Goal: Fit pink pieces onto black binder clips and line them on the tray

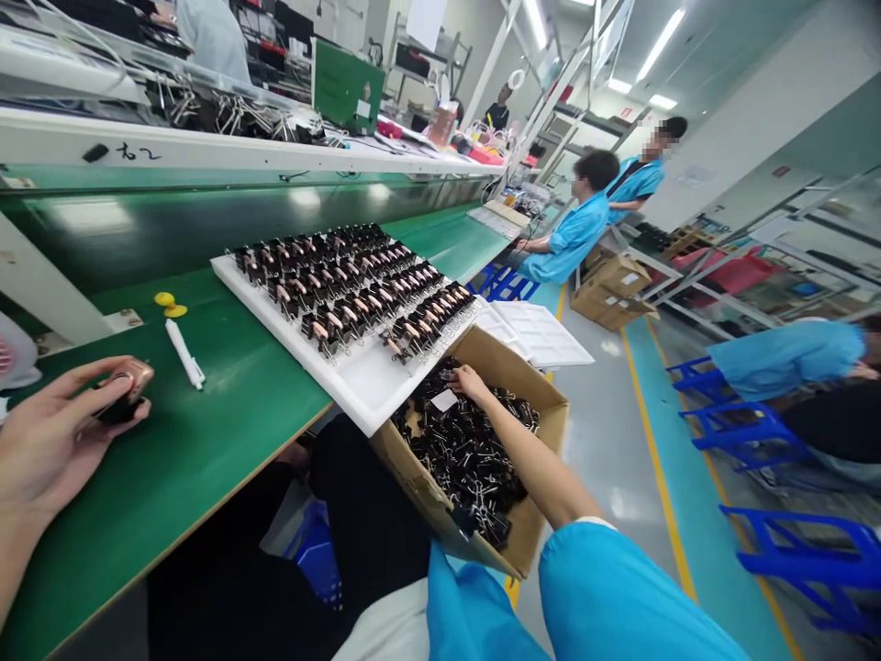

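Observation:
My left hand [75, 431] is closed around a small rounded copper-and-black device [130, 381] above the green table. Reaching down into a cardboard box [554, 431] at the table's edge, my right hand [469, 381] has its fingers closed at a black binder clip [449, 375], partly hidden by them. A heap of black binder clips [474, 468] lies in the box, and a small white paper piece [444, 400] rests on top. Beside the box, a white foam tray [364, 395] holds rows of copper-and-black devices [330, 321] with binder clips on them.
A white pen [184, 353] and a yellow knob-shaped object [170, 304] lie on the green table [227, 441]. White trays [540, 332] sit behind the box. A shelf [227, 151] runs above the table. People in blue [571, 239] sit and stand farther off. Blue stools [812, 560] stand at right.

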A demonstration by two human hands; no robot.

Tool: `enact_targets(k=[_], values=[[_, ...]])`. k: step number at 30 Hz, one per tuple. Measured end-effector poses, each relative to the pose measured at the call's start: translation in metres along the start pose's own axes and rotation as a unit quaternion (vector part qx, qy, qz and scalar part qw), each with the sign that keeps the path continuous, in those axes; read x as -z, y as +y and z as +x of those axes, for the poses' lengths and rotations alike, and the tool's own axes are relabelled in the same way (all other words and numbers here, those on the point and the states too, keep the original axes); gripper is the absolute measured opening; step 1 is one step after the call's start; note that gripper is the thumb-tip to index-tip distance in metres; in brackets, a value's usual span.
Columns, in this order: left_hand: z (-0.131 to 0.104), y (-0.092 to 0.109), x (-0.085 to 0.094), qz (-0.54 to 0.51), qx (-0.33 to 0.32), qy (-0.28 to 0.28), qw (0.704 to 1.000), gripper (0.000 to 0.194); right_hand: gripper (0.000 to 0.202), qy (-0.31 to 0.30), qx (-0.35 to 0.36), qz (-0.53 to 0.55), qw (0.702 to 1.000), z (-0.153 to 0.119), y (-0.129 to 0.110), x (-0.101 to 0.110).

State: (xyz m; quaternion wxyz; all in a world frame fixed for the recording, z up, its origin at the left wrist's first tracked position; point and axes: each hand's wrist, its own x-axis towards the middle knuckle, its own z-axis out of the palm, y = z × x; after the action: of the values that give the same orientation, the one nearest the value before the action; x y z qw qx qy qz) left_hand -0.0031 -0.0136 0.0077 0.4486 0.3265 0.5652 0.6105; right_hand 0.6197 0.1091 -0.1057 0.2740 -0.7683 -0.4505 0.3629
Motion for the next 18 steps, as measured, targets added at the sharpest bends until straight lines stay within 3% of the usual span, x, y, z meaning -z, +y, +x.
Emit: enact_targets(k=[8,11,15,18], values=[[-0.013,0.010,-0.005,-0.019,0.014,-0.032,0.999,0.035,0.012,-0.027,0.002,0.157,0.987,-0.055,-0.066,0.076],[-0.016,0.011,-0.002,-0.008,0.008,-0.049,0.999,0.033,0.018,-0.049,0.064,0.212,0.974,-0.083,-0.098,0.092],[-0.016,0.008,0.000,0.003,0.001,-0.071,0.997,0.034,0.026,-0.137,0.201,0.280,0.929,-0.138,-0.148,0.087],[-0.020,0.008,-0.003,-0.014,-0.001,-0.074,0.997,0.041,0.028,-0.252,0.239,0.287,0.893,-0.179,-0.184,0.051]])
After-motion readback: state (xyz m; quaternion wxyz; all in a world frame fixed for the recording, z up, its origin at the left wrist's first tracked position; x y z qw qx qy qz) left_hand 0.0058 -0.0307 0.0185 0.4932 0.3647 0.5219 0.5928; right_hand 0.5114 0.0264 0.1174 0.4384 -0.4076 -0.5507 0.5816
